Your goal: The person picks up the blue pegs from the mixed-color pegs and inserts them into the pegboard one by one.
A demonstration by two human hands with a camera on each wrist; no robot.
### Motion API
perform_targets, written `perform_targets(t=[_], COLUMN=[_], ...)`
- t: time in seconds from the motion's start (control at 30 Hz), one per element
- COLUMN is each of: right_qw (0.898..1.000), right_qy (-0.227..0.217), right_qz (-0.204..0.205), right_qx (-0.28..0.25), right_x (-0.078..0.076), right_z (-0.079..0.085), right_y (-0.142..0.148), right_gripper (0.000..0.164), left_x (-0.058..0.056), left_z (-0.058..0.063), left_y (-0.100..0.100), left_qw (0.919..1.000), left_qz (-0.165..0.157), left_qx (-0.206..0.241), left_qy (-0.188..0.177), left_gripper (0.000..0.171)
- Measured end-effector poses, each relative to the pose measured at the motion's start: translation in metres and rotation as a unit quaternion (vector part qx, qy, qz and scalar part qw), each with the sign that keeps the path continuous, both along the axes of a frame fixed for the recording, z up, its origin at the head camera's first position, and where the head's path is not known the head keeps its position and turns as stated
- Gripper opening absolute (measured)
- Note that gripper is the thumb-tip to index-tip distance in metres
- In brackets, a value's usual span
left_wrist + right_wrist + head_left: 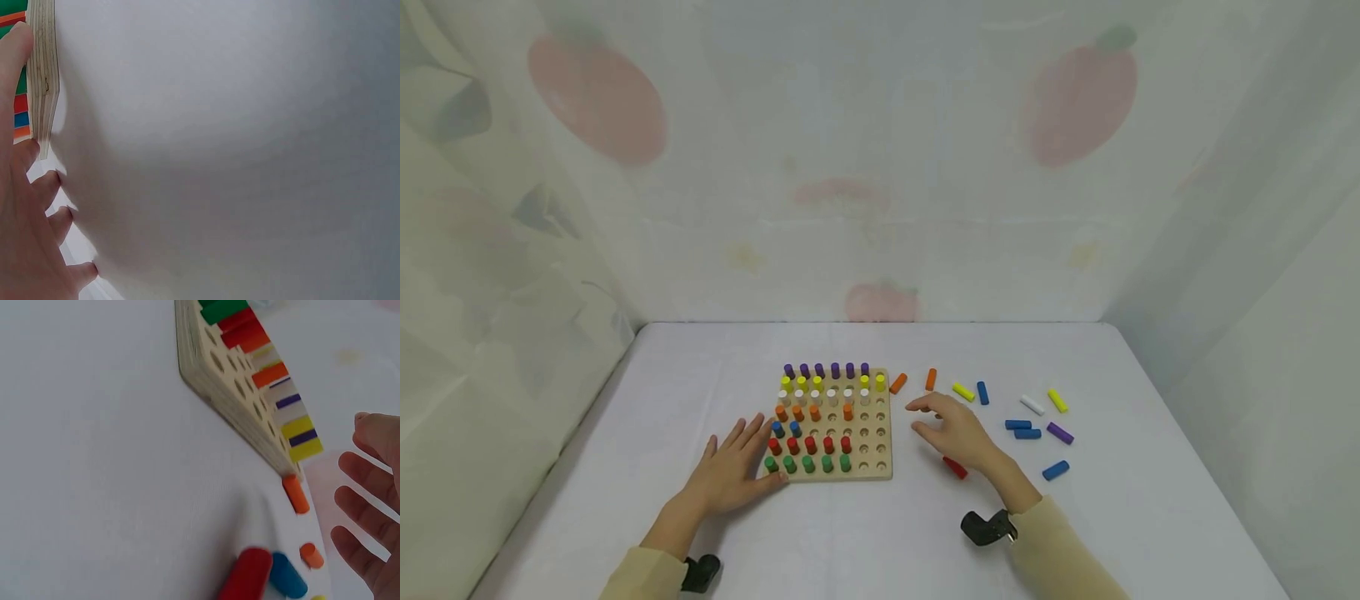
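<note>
A wooden pegboard stands on the table with rows of coloured pegs upright in its holes, purple at the back and green at the front. My left hand rests against its left side, fingers spread and thumb at the front corner. In the left wrist view the thumb touches the board's edge. My right hand hovers right of the board, fingers loosely bent, nothing between them. Below that hand lies a red peg. Two orange pegs lie just beyond its fingertips.
Loose pegs are scattered at the right: a yellow peg, a blue peg, a white peg, a purple peg and several others. Several holes toward the board's right side hold no peg. A white cloth covers the table.
</note>
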State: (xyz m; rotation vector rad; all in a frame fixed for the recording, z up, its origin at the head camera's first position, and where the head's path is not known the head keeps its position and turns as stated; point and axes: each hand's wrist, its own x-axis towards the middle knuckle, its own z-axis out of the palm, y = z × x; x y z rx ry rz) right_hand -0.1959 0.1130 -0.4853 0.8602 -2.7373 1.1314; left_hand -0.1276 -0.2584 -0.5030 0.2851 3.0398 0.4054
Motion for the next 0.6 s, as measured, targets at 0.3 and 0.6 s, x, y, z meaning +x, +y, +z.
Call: perform_targets(t=[0.3, 0.6], right_qw=[1.000, 1.000], right_qy=[-0.007, -0.002], right_qz=[-0.014, -0.012], right_qx=[0.006, 0.024], right_x=[-0.002, -0.006], right_z=[-0.008, -0.010], right_y=[0.027, 0.046], right_gripper=[0.026, 0.030], left_x=[0.001, -0.001], left_z=[0.003, -0.001], left_y=[0.001, -0.001], left_qw=[1.0000, 1.0000], left_qz=[0.000, 0.000], left_qx=[0.000, -0.001], left_qy=[-0.002, 0.001], left_gripper=[0.094, 0.094])
